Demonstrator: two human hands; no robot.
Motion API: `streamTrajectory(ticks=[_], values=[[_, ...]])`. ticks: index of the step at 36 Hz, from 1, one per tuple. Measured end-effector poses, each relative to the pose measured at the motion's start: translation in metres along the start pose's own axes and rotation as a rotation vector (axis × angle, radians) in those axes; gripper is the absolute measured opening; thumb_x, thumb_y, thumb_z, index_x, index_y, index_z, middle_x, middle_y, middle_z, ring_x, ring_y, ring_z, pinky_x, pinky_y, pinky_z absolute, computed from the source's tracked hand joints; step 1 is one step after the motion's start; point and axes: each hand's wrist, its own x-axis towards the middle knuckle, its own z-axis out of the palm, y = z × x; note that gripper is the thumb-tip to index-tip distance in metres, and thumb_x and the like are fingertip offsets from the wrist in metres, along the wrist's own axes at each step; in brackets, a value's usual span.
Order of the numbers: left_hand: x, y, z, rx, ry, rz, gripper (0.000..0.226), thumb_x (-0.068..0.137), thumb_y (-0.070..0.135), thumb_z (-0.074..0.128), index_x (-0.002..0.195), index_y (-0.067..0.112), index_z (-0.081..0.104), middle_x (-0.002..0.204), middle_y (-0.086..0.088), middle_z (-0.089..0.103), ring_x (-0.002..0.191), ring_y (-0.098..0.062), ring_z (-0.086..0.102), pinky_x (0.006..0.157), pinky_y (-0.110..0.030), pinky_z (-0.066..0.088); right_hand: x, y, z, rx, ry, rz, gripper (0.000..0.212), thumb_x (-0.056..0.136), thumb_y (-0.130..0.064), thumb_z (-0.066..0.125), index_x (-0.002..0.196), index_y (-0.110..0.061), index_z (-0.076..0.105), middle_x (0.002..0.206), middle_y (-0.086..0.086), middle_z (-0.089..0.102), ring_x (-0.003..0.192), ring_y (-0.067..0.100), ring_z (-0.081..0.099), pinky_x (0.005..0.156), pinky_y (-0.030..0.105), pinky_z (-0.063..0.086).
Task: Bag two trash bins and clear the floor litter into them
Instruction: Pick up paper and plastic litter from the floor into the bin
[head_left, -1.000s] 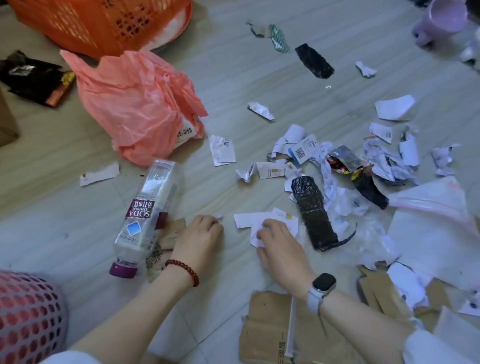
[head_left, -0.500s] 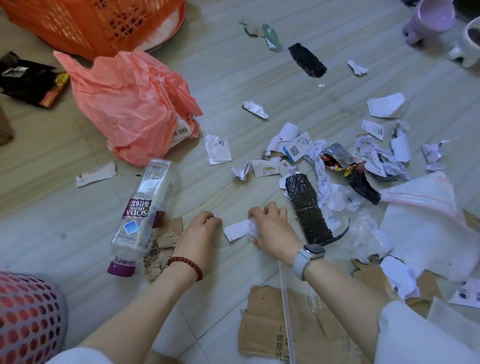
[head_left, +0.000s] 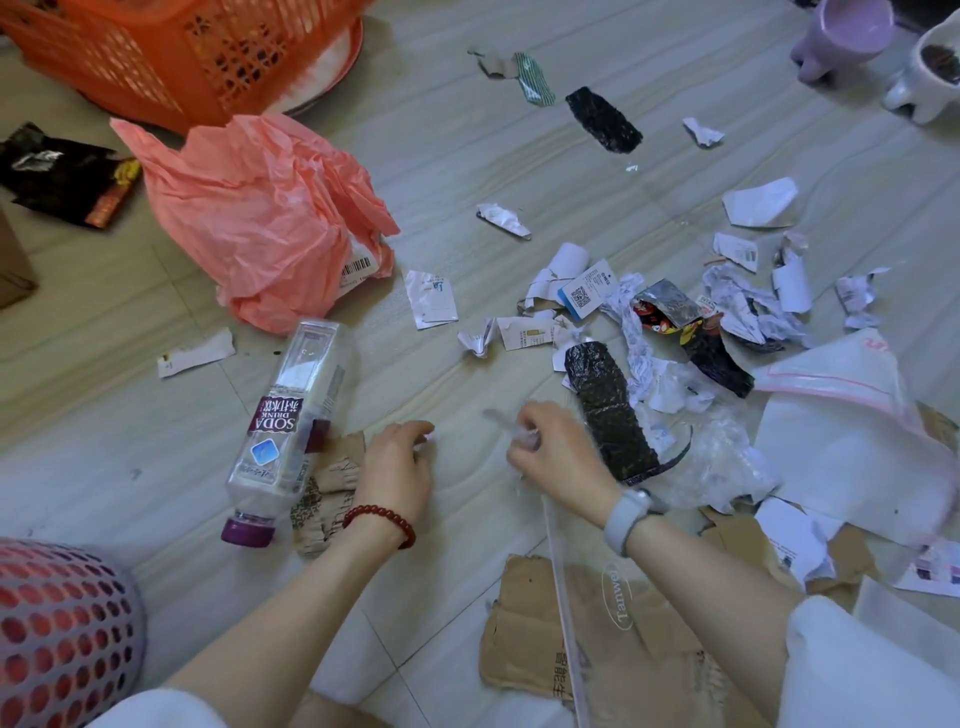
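My right hand (head_left: 558, 457) grips crumpled white paper scraps (head_left: 501, 422), lifted just off the tile floor and blurred. My left hand (head_left: 397, 470) rests on the floor with curled fingers beside a torn brown cardboard piece (head_left: 324, 491); whether it holds anything I cannot tell. An empty soda bottle (head_left: 283, 431) lies to its left. A crumpled pink plastic bag (head_left: 265, 213) lies behind, in front of an orange basket bin (head_left: 171, 52). A pink mesh bin (head_left: 57, 629) sits at the bottom left. Several paper scraps (head_left: 524, 332) and black wrappers (head_left: 608, 415) litter the floor to the right.
Flat brown cardboard (head_left: 540, 644) lies near my knees. A clear zip bag (head_left: 852, 441) lies at right. A black snack packet (head_left: 62, 176) sits at far left, and a purple mug (head_left: 841, 36) and a white pot (head_left: 930, 67) stand at the top right.
My right hand gathered the white paper scraps off the floor, crumpled them and lifted them. My left hand stayed near the cardboard piece.
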Motion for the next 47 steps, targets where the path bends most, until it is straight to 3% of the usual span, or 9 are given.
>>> streamTrajectory(ticks=[7, 10, 16, 20, 23, 28, 35, 44, 47], values=[[-0.002, 0.014, -0.001, 0.019, -0.063, 0.002, 0.035, 0.089, 0.001, 0.036, 0.111, 0.01, 0.061, 0.112, -0.01, 0.059, 0.104, -0.024, 0.054, 0.087, -0.028, 0.04, -0.003, -0.004, -0.06, 0.629, 0.248, 0.272, 0.024, 0.079, 0.0, 0.054, 0.064, -0.016, 0.045, 0.061, 0.0, 0.043, 0.056, 0.017, 0.044, 0.049, 0.026, 0.047], [-0.007, 0.021, 0.003, 0.015, -0.138, 0.004, 0.034, 0.091, 0.003, 0.033, 0.109, 0.011, 0.061, 0.115, -0.007, 0.057, 0.102, -0.02, 0.053, 0.08, -0.025, 0.037, -0.021, 0.011, -0.07, 0.477, 0.156, 0.297, 0.021, 0.081, -0.003, 0.051, 0.07, -0.017, 0.041, 0.059, 0.0, 0.04, 0.049, 0.018, 0.04, 0.05, 0.027, 0.04], [-0.025, 0.036, 0.019, 0.132, -0.275, 0.049, 0.031, 0.093, 0.02, 0.033, 0.111, 0.019, 0.058, 0.114, 0.0, 0.059, 0.102, -0.019, 0.055, 0.079, -0.028, 0.042, -0.079, 0.045, -0.065, -0.244, -0.144, 0.216, 0.032, 0.09, -0.017, 0.04, 0.06, -0.026, 0.029, 0.056, -0.004, 0.035, 0.061, 0.017, 0.039, 0.048, 0.025, 0.022], [-0.037, 0.046, 0.037, 0.259, -0.342, 0.065, 0.037, 0.09, 0.043, 0.042, 0.121, 0.023, 0.05, 0.112, 0.001, 0.053, 0.098, -0.02, 0.056, 0.075, -0.028, 0.042, -0.121, 0.073, -0.049, -0.56, -0.091, 0.056, 0.026, 0.083, -0.031, 0.04, 0.061, -0.024, 0.052, 0.062, -0.01, 0.022, 0.061, 0.022, 0.052, 0.048, 0.013, 0.008], [-0.042, 0.053, 0.051, 0.272, -0.356, 0.103, 0.05, 0.082, 0.049, 0.053, 0.123, 0.022, 0.043, 0.116, -0.001, 0.044, 0.102, -0.023, 0.053, 0.077, -0.031, 0.043, -0.142, 0.093, -0.039, -0.563, -0.003, -0.026, 0.025, 0.081, -0.036, 0.04, 0.063, -0.025, 0.053, 0.07, -0.01, 0.025, 0.066, 0.017, 0.047, 0.041, 0.016, 0.013], [-0.045, 0.067, 0.068, 0.39, -0.35, 0.227, 0.063, 0.075, 0.046, 0.065, 0.124, 0.018, 0.037, 0.119, -0.004, 0.035, 0.105, -0.024, 0.047, 0.075, -0.033, 0.044, -0.155, 0.101, -0.029, -0.613, 0.072, -0.165, 0.025, 0.085, -0.032, 0.039, 0.102, -0.031, 0.057, 0.094, 0.001, 0.054, 0.082, 0.021, 0.046, 0.036, 0.029, 0.041], [-0.046, 0.074, 0.076, 0.453, -0.348, 0.226, 0.044, 0.08, 0.031, 0.065, 0.112, 0.012, 0.041, 0.115, -0.005, 0.046, 0.109, -0.023, 0.045, 0.074, -0.033, 0.04, -0.164, 0.131, -0.019, -0.771, -0.121, -0.528, 0.042, 0.084, -0.045, 0.052, 0.125, -0.037, 0.045, 0.124, 0.005, 0.044, 0.101, 0.029, 0.049, 0.067, 0.034, 0.047], [-0.051, 0.068, 0.075, 0.341, -0.3, 0.185, 0.02, 0.087, 0.013, 0.046, 0.105, 0.014, 0.036, 0.094, -0.006, 0.06, 0.088, -0.026, 0.052, 0.063, -0.032, 0.037, -0.159, 0.134, -0.014, -0.741, -0.037, -0.559, 0.035, 0.069, -0.005, 0.051, 0.101, -0.022, 0.048, 0.098, 0.004, 0.051, 0.077, 0.022, 0.043, 0.04, 0.024, 0.036], [-0.049, 0.068, 0.068, 0.255, -0.318, 0.162, 0.026, 0.089, 0.014, 0.045, 0.114, 0.017, 0.039, 0.099, 0.002, 0.062, 0.089, -0.023, 0.057, 0.067, -0.031, 0.044, -0.155, 0.126, -0.015, -0.689, -0.099, -0.531, 0.04, 0.057, -0.003, 0.069, 0.088, -0.017, 0.047, 0.086, 0.002, 0.053, 0.067, 0.019, 0.051, 0.034, 0.023, 0.028]])
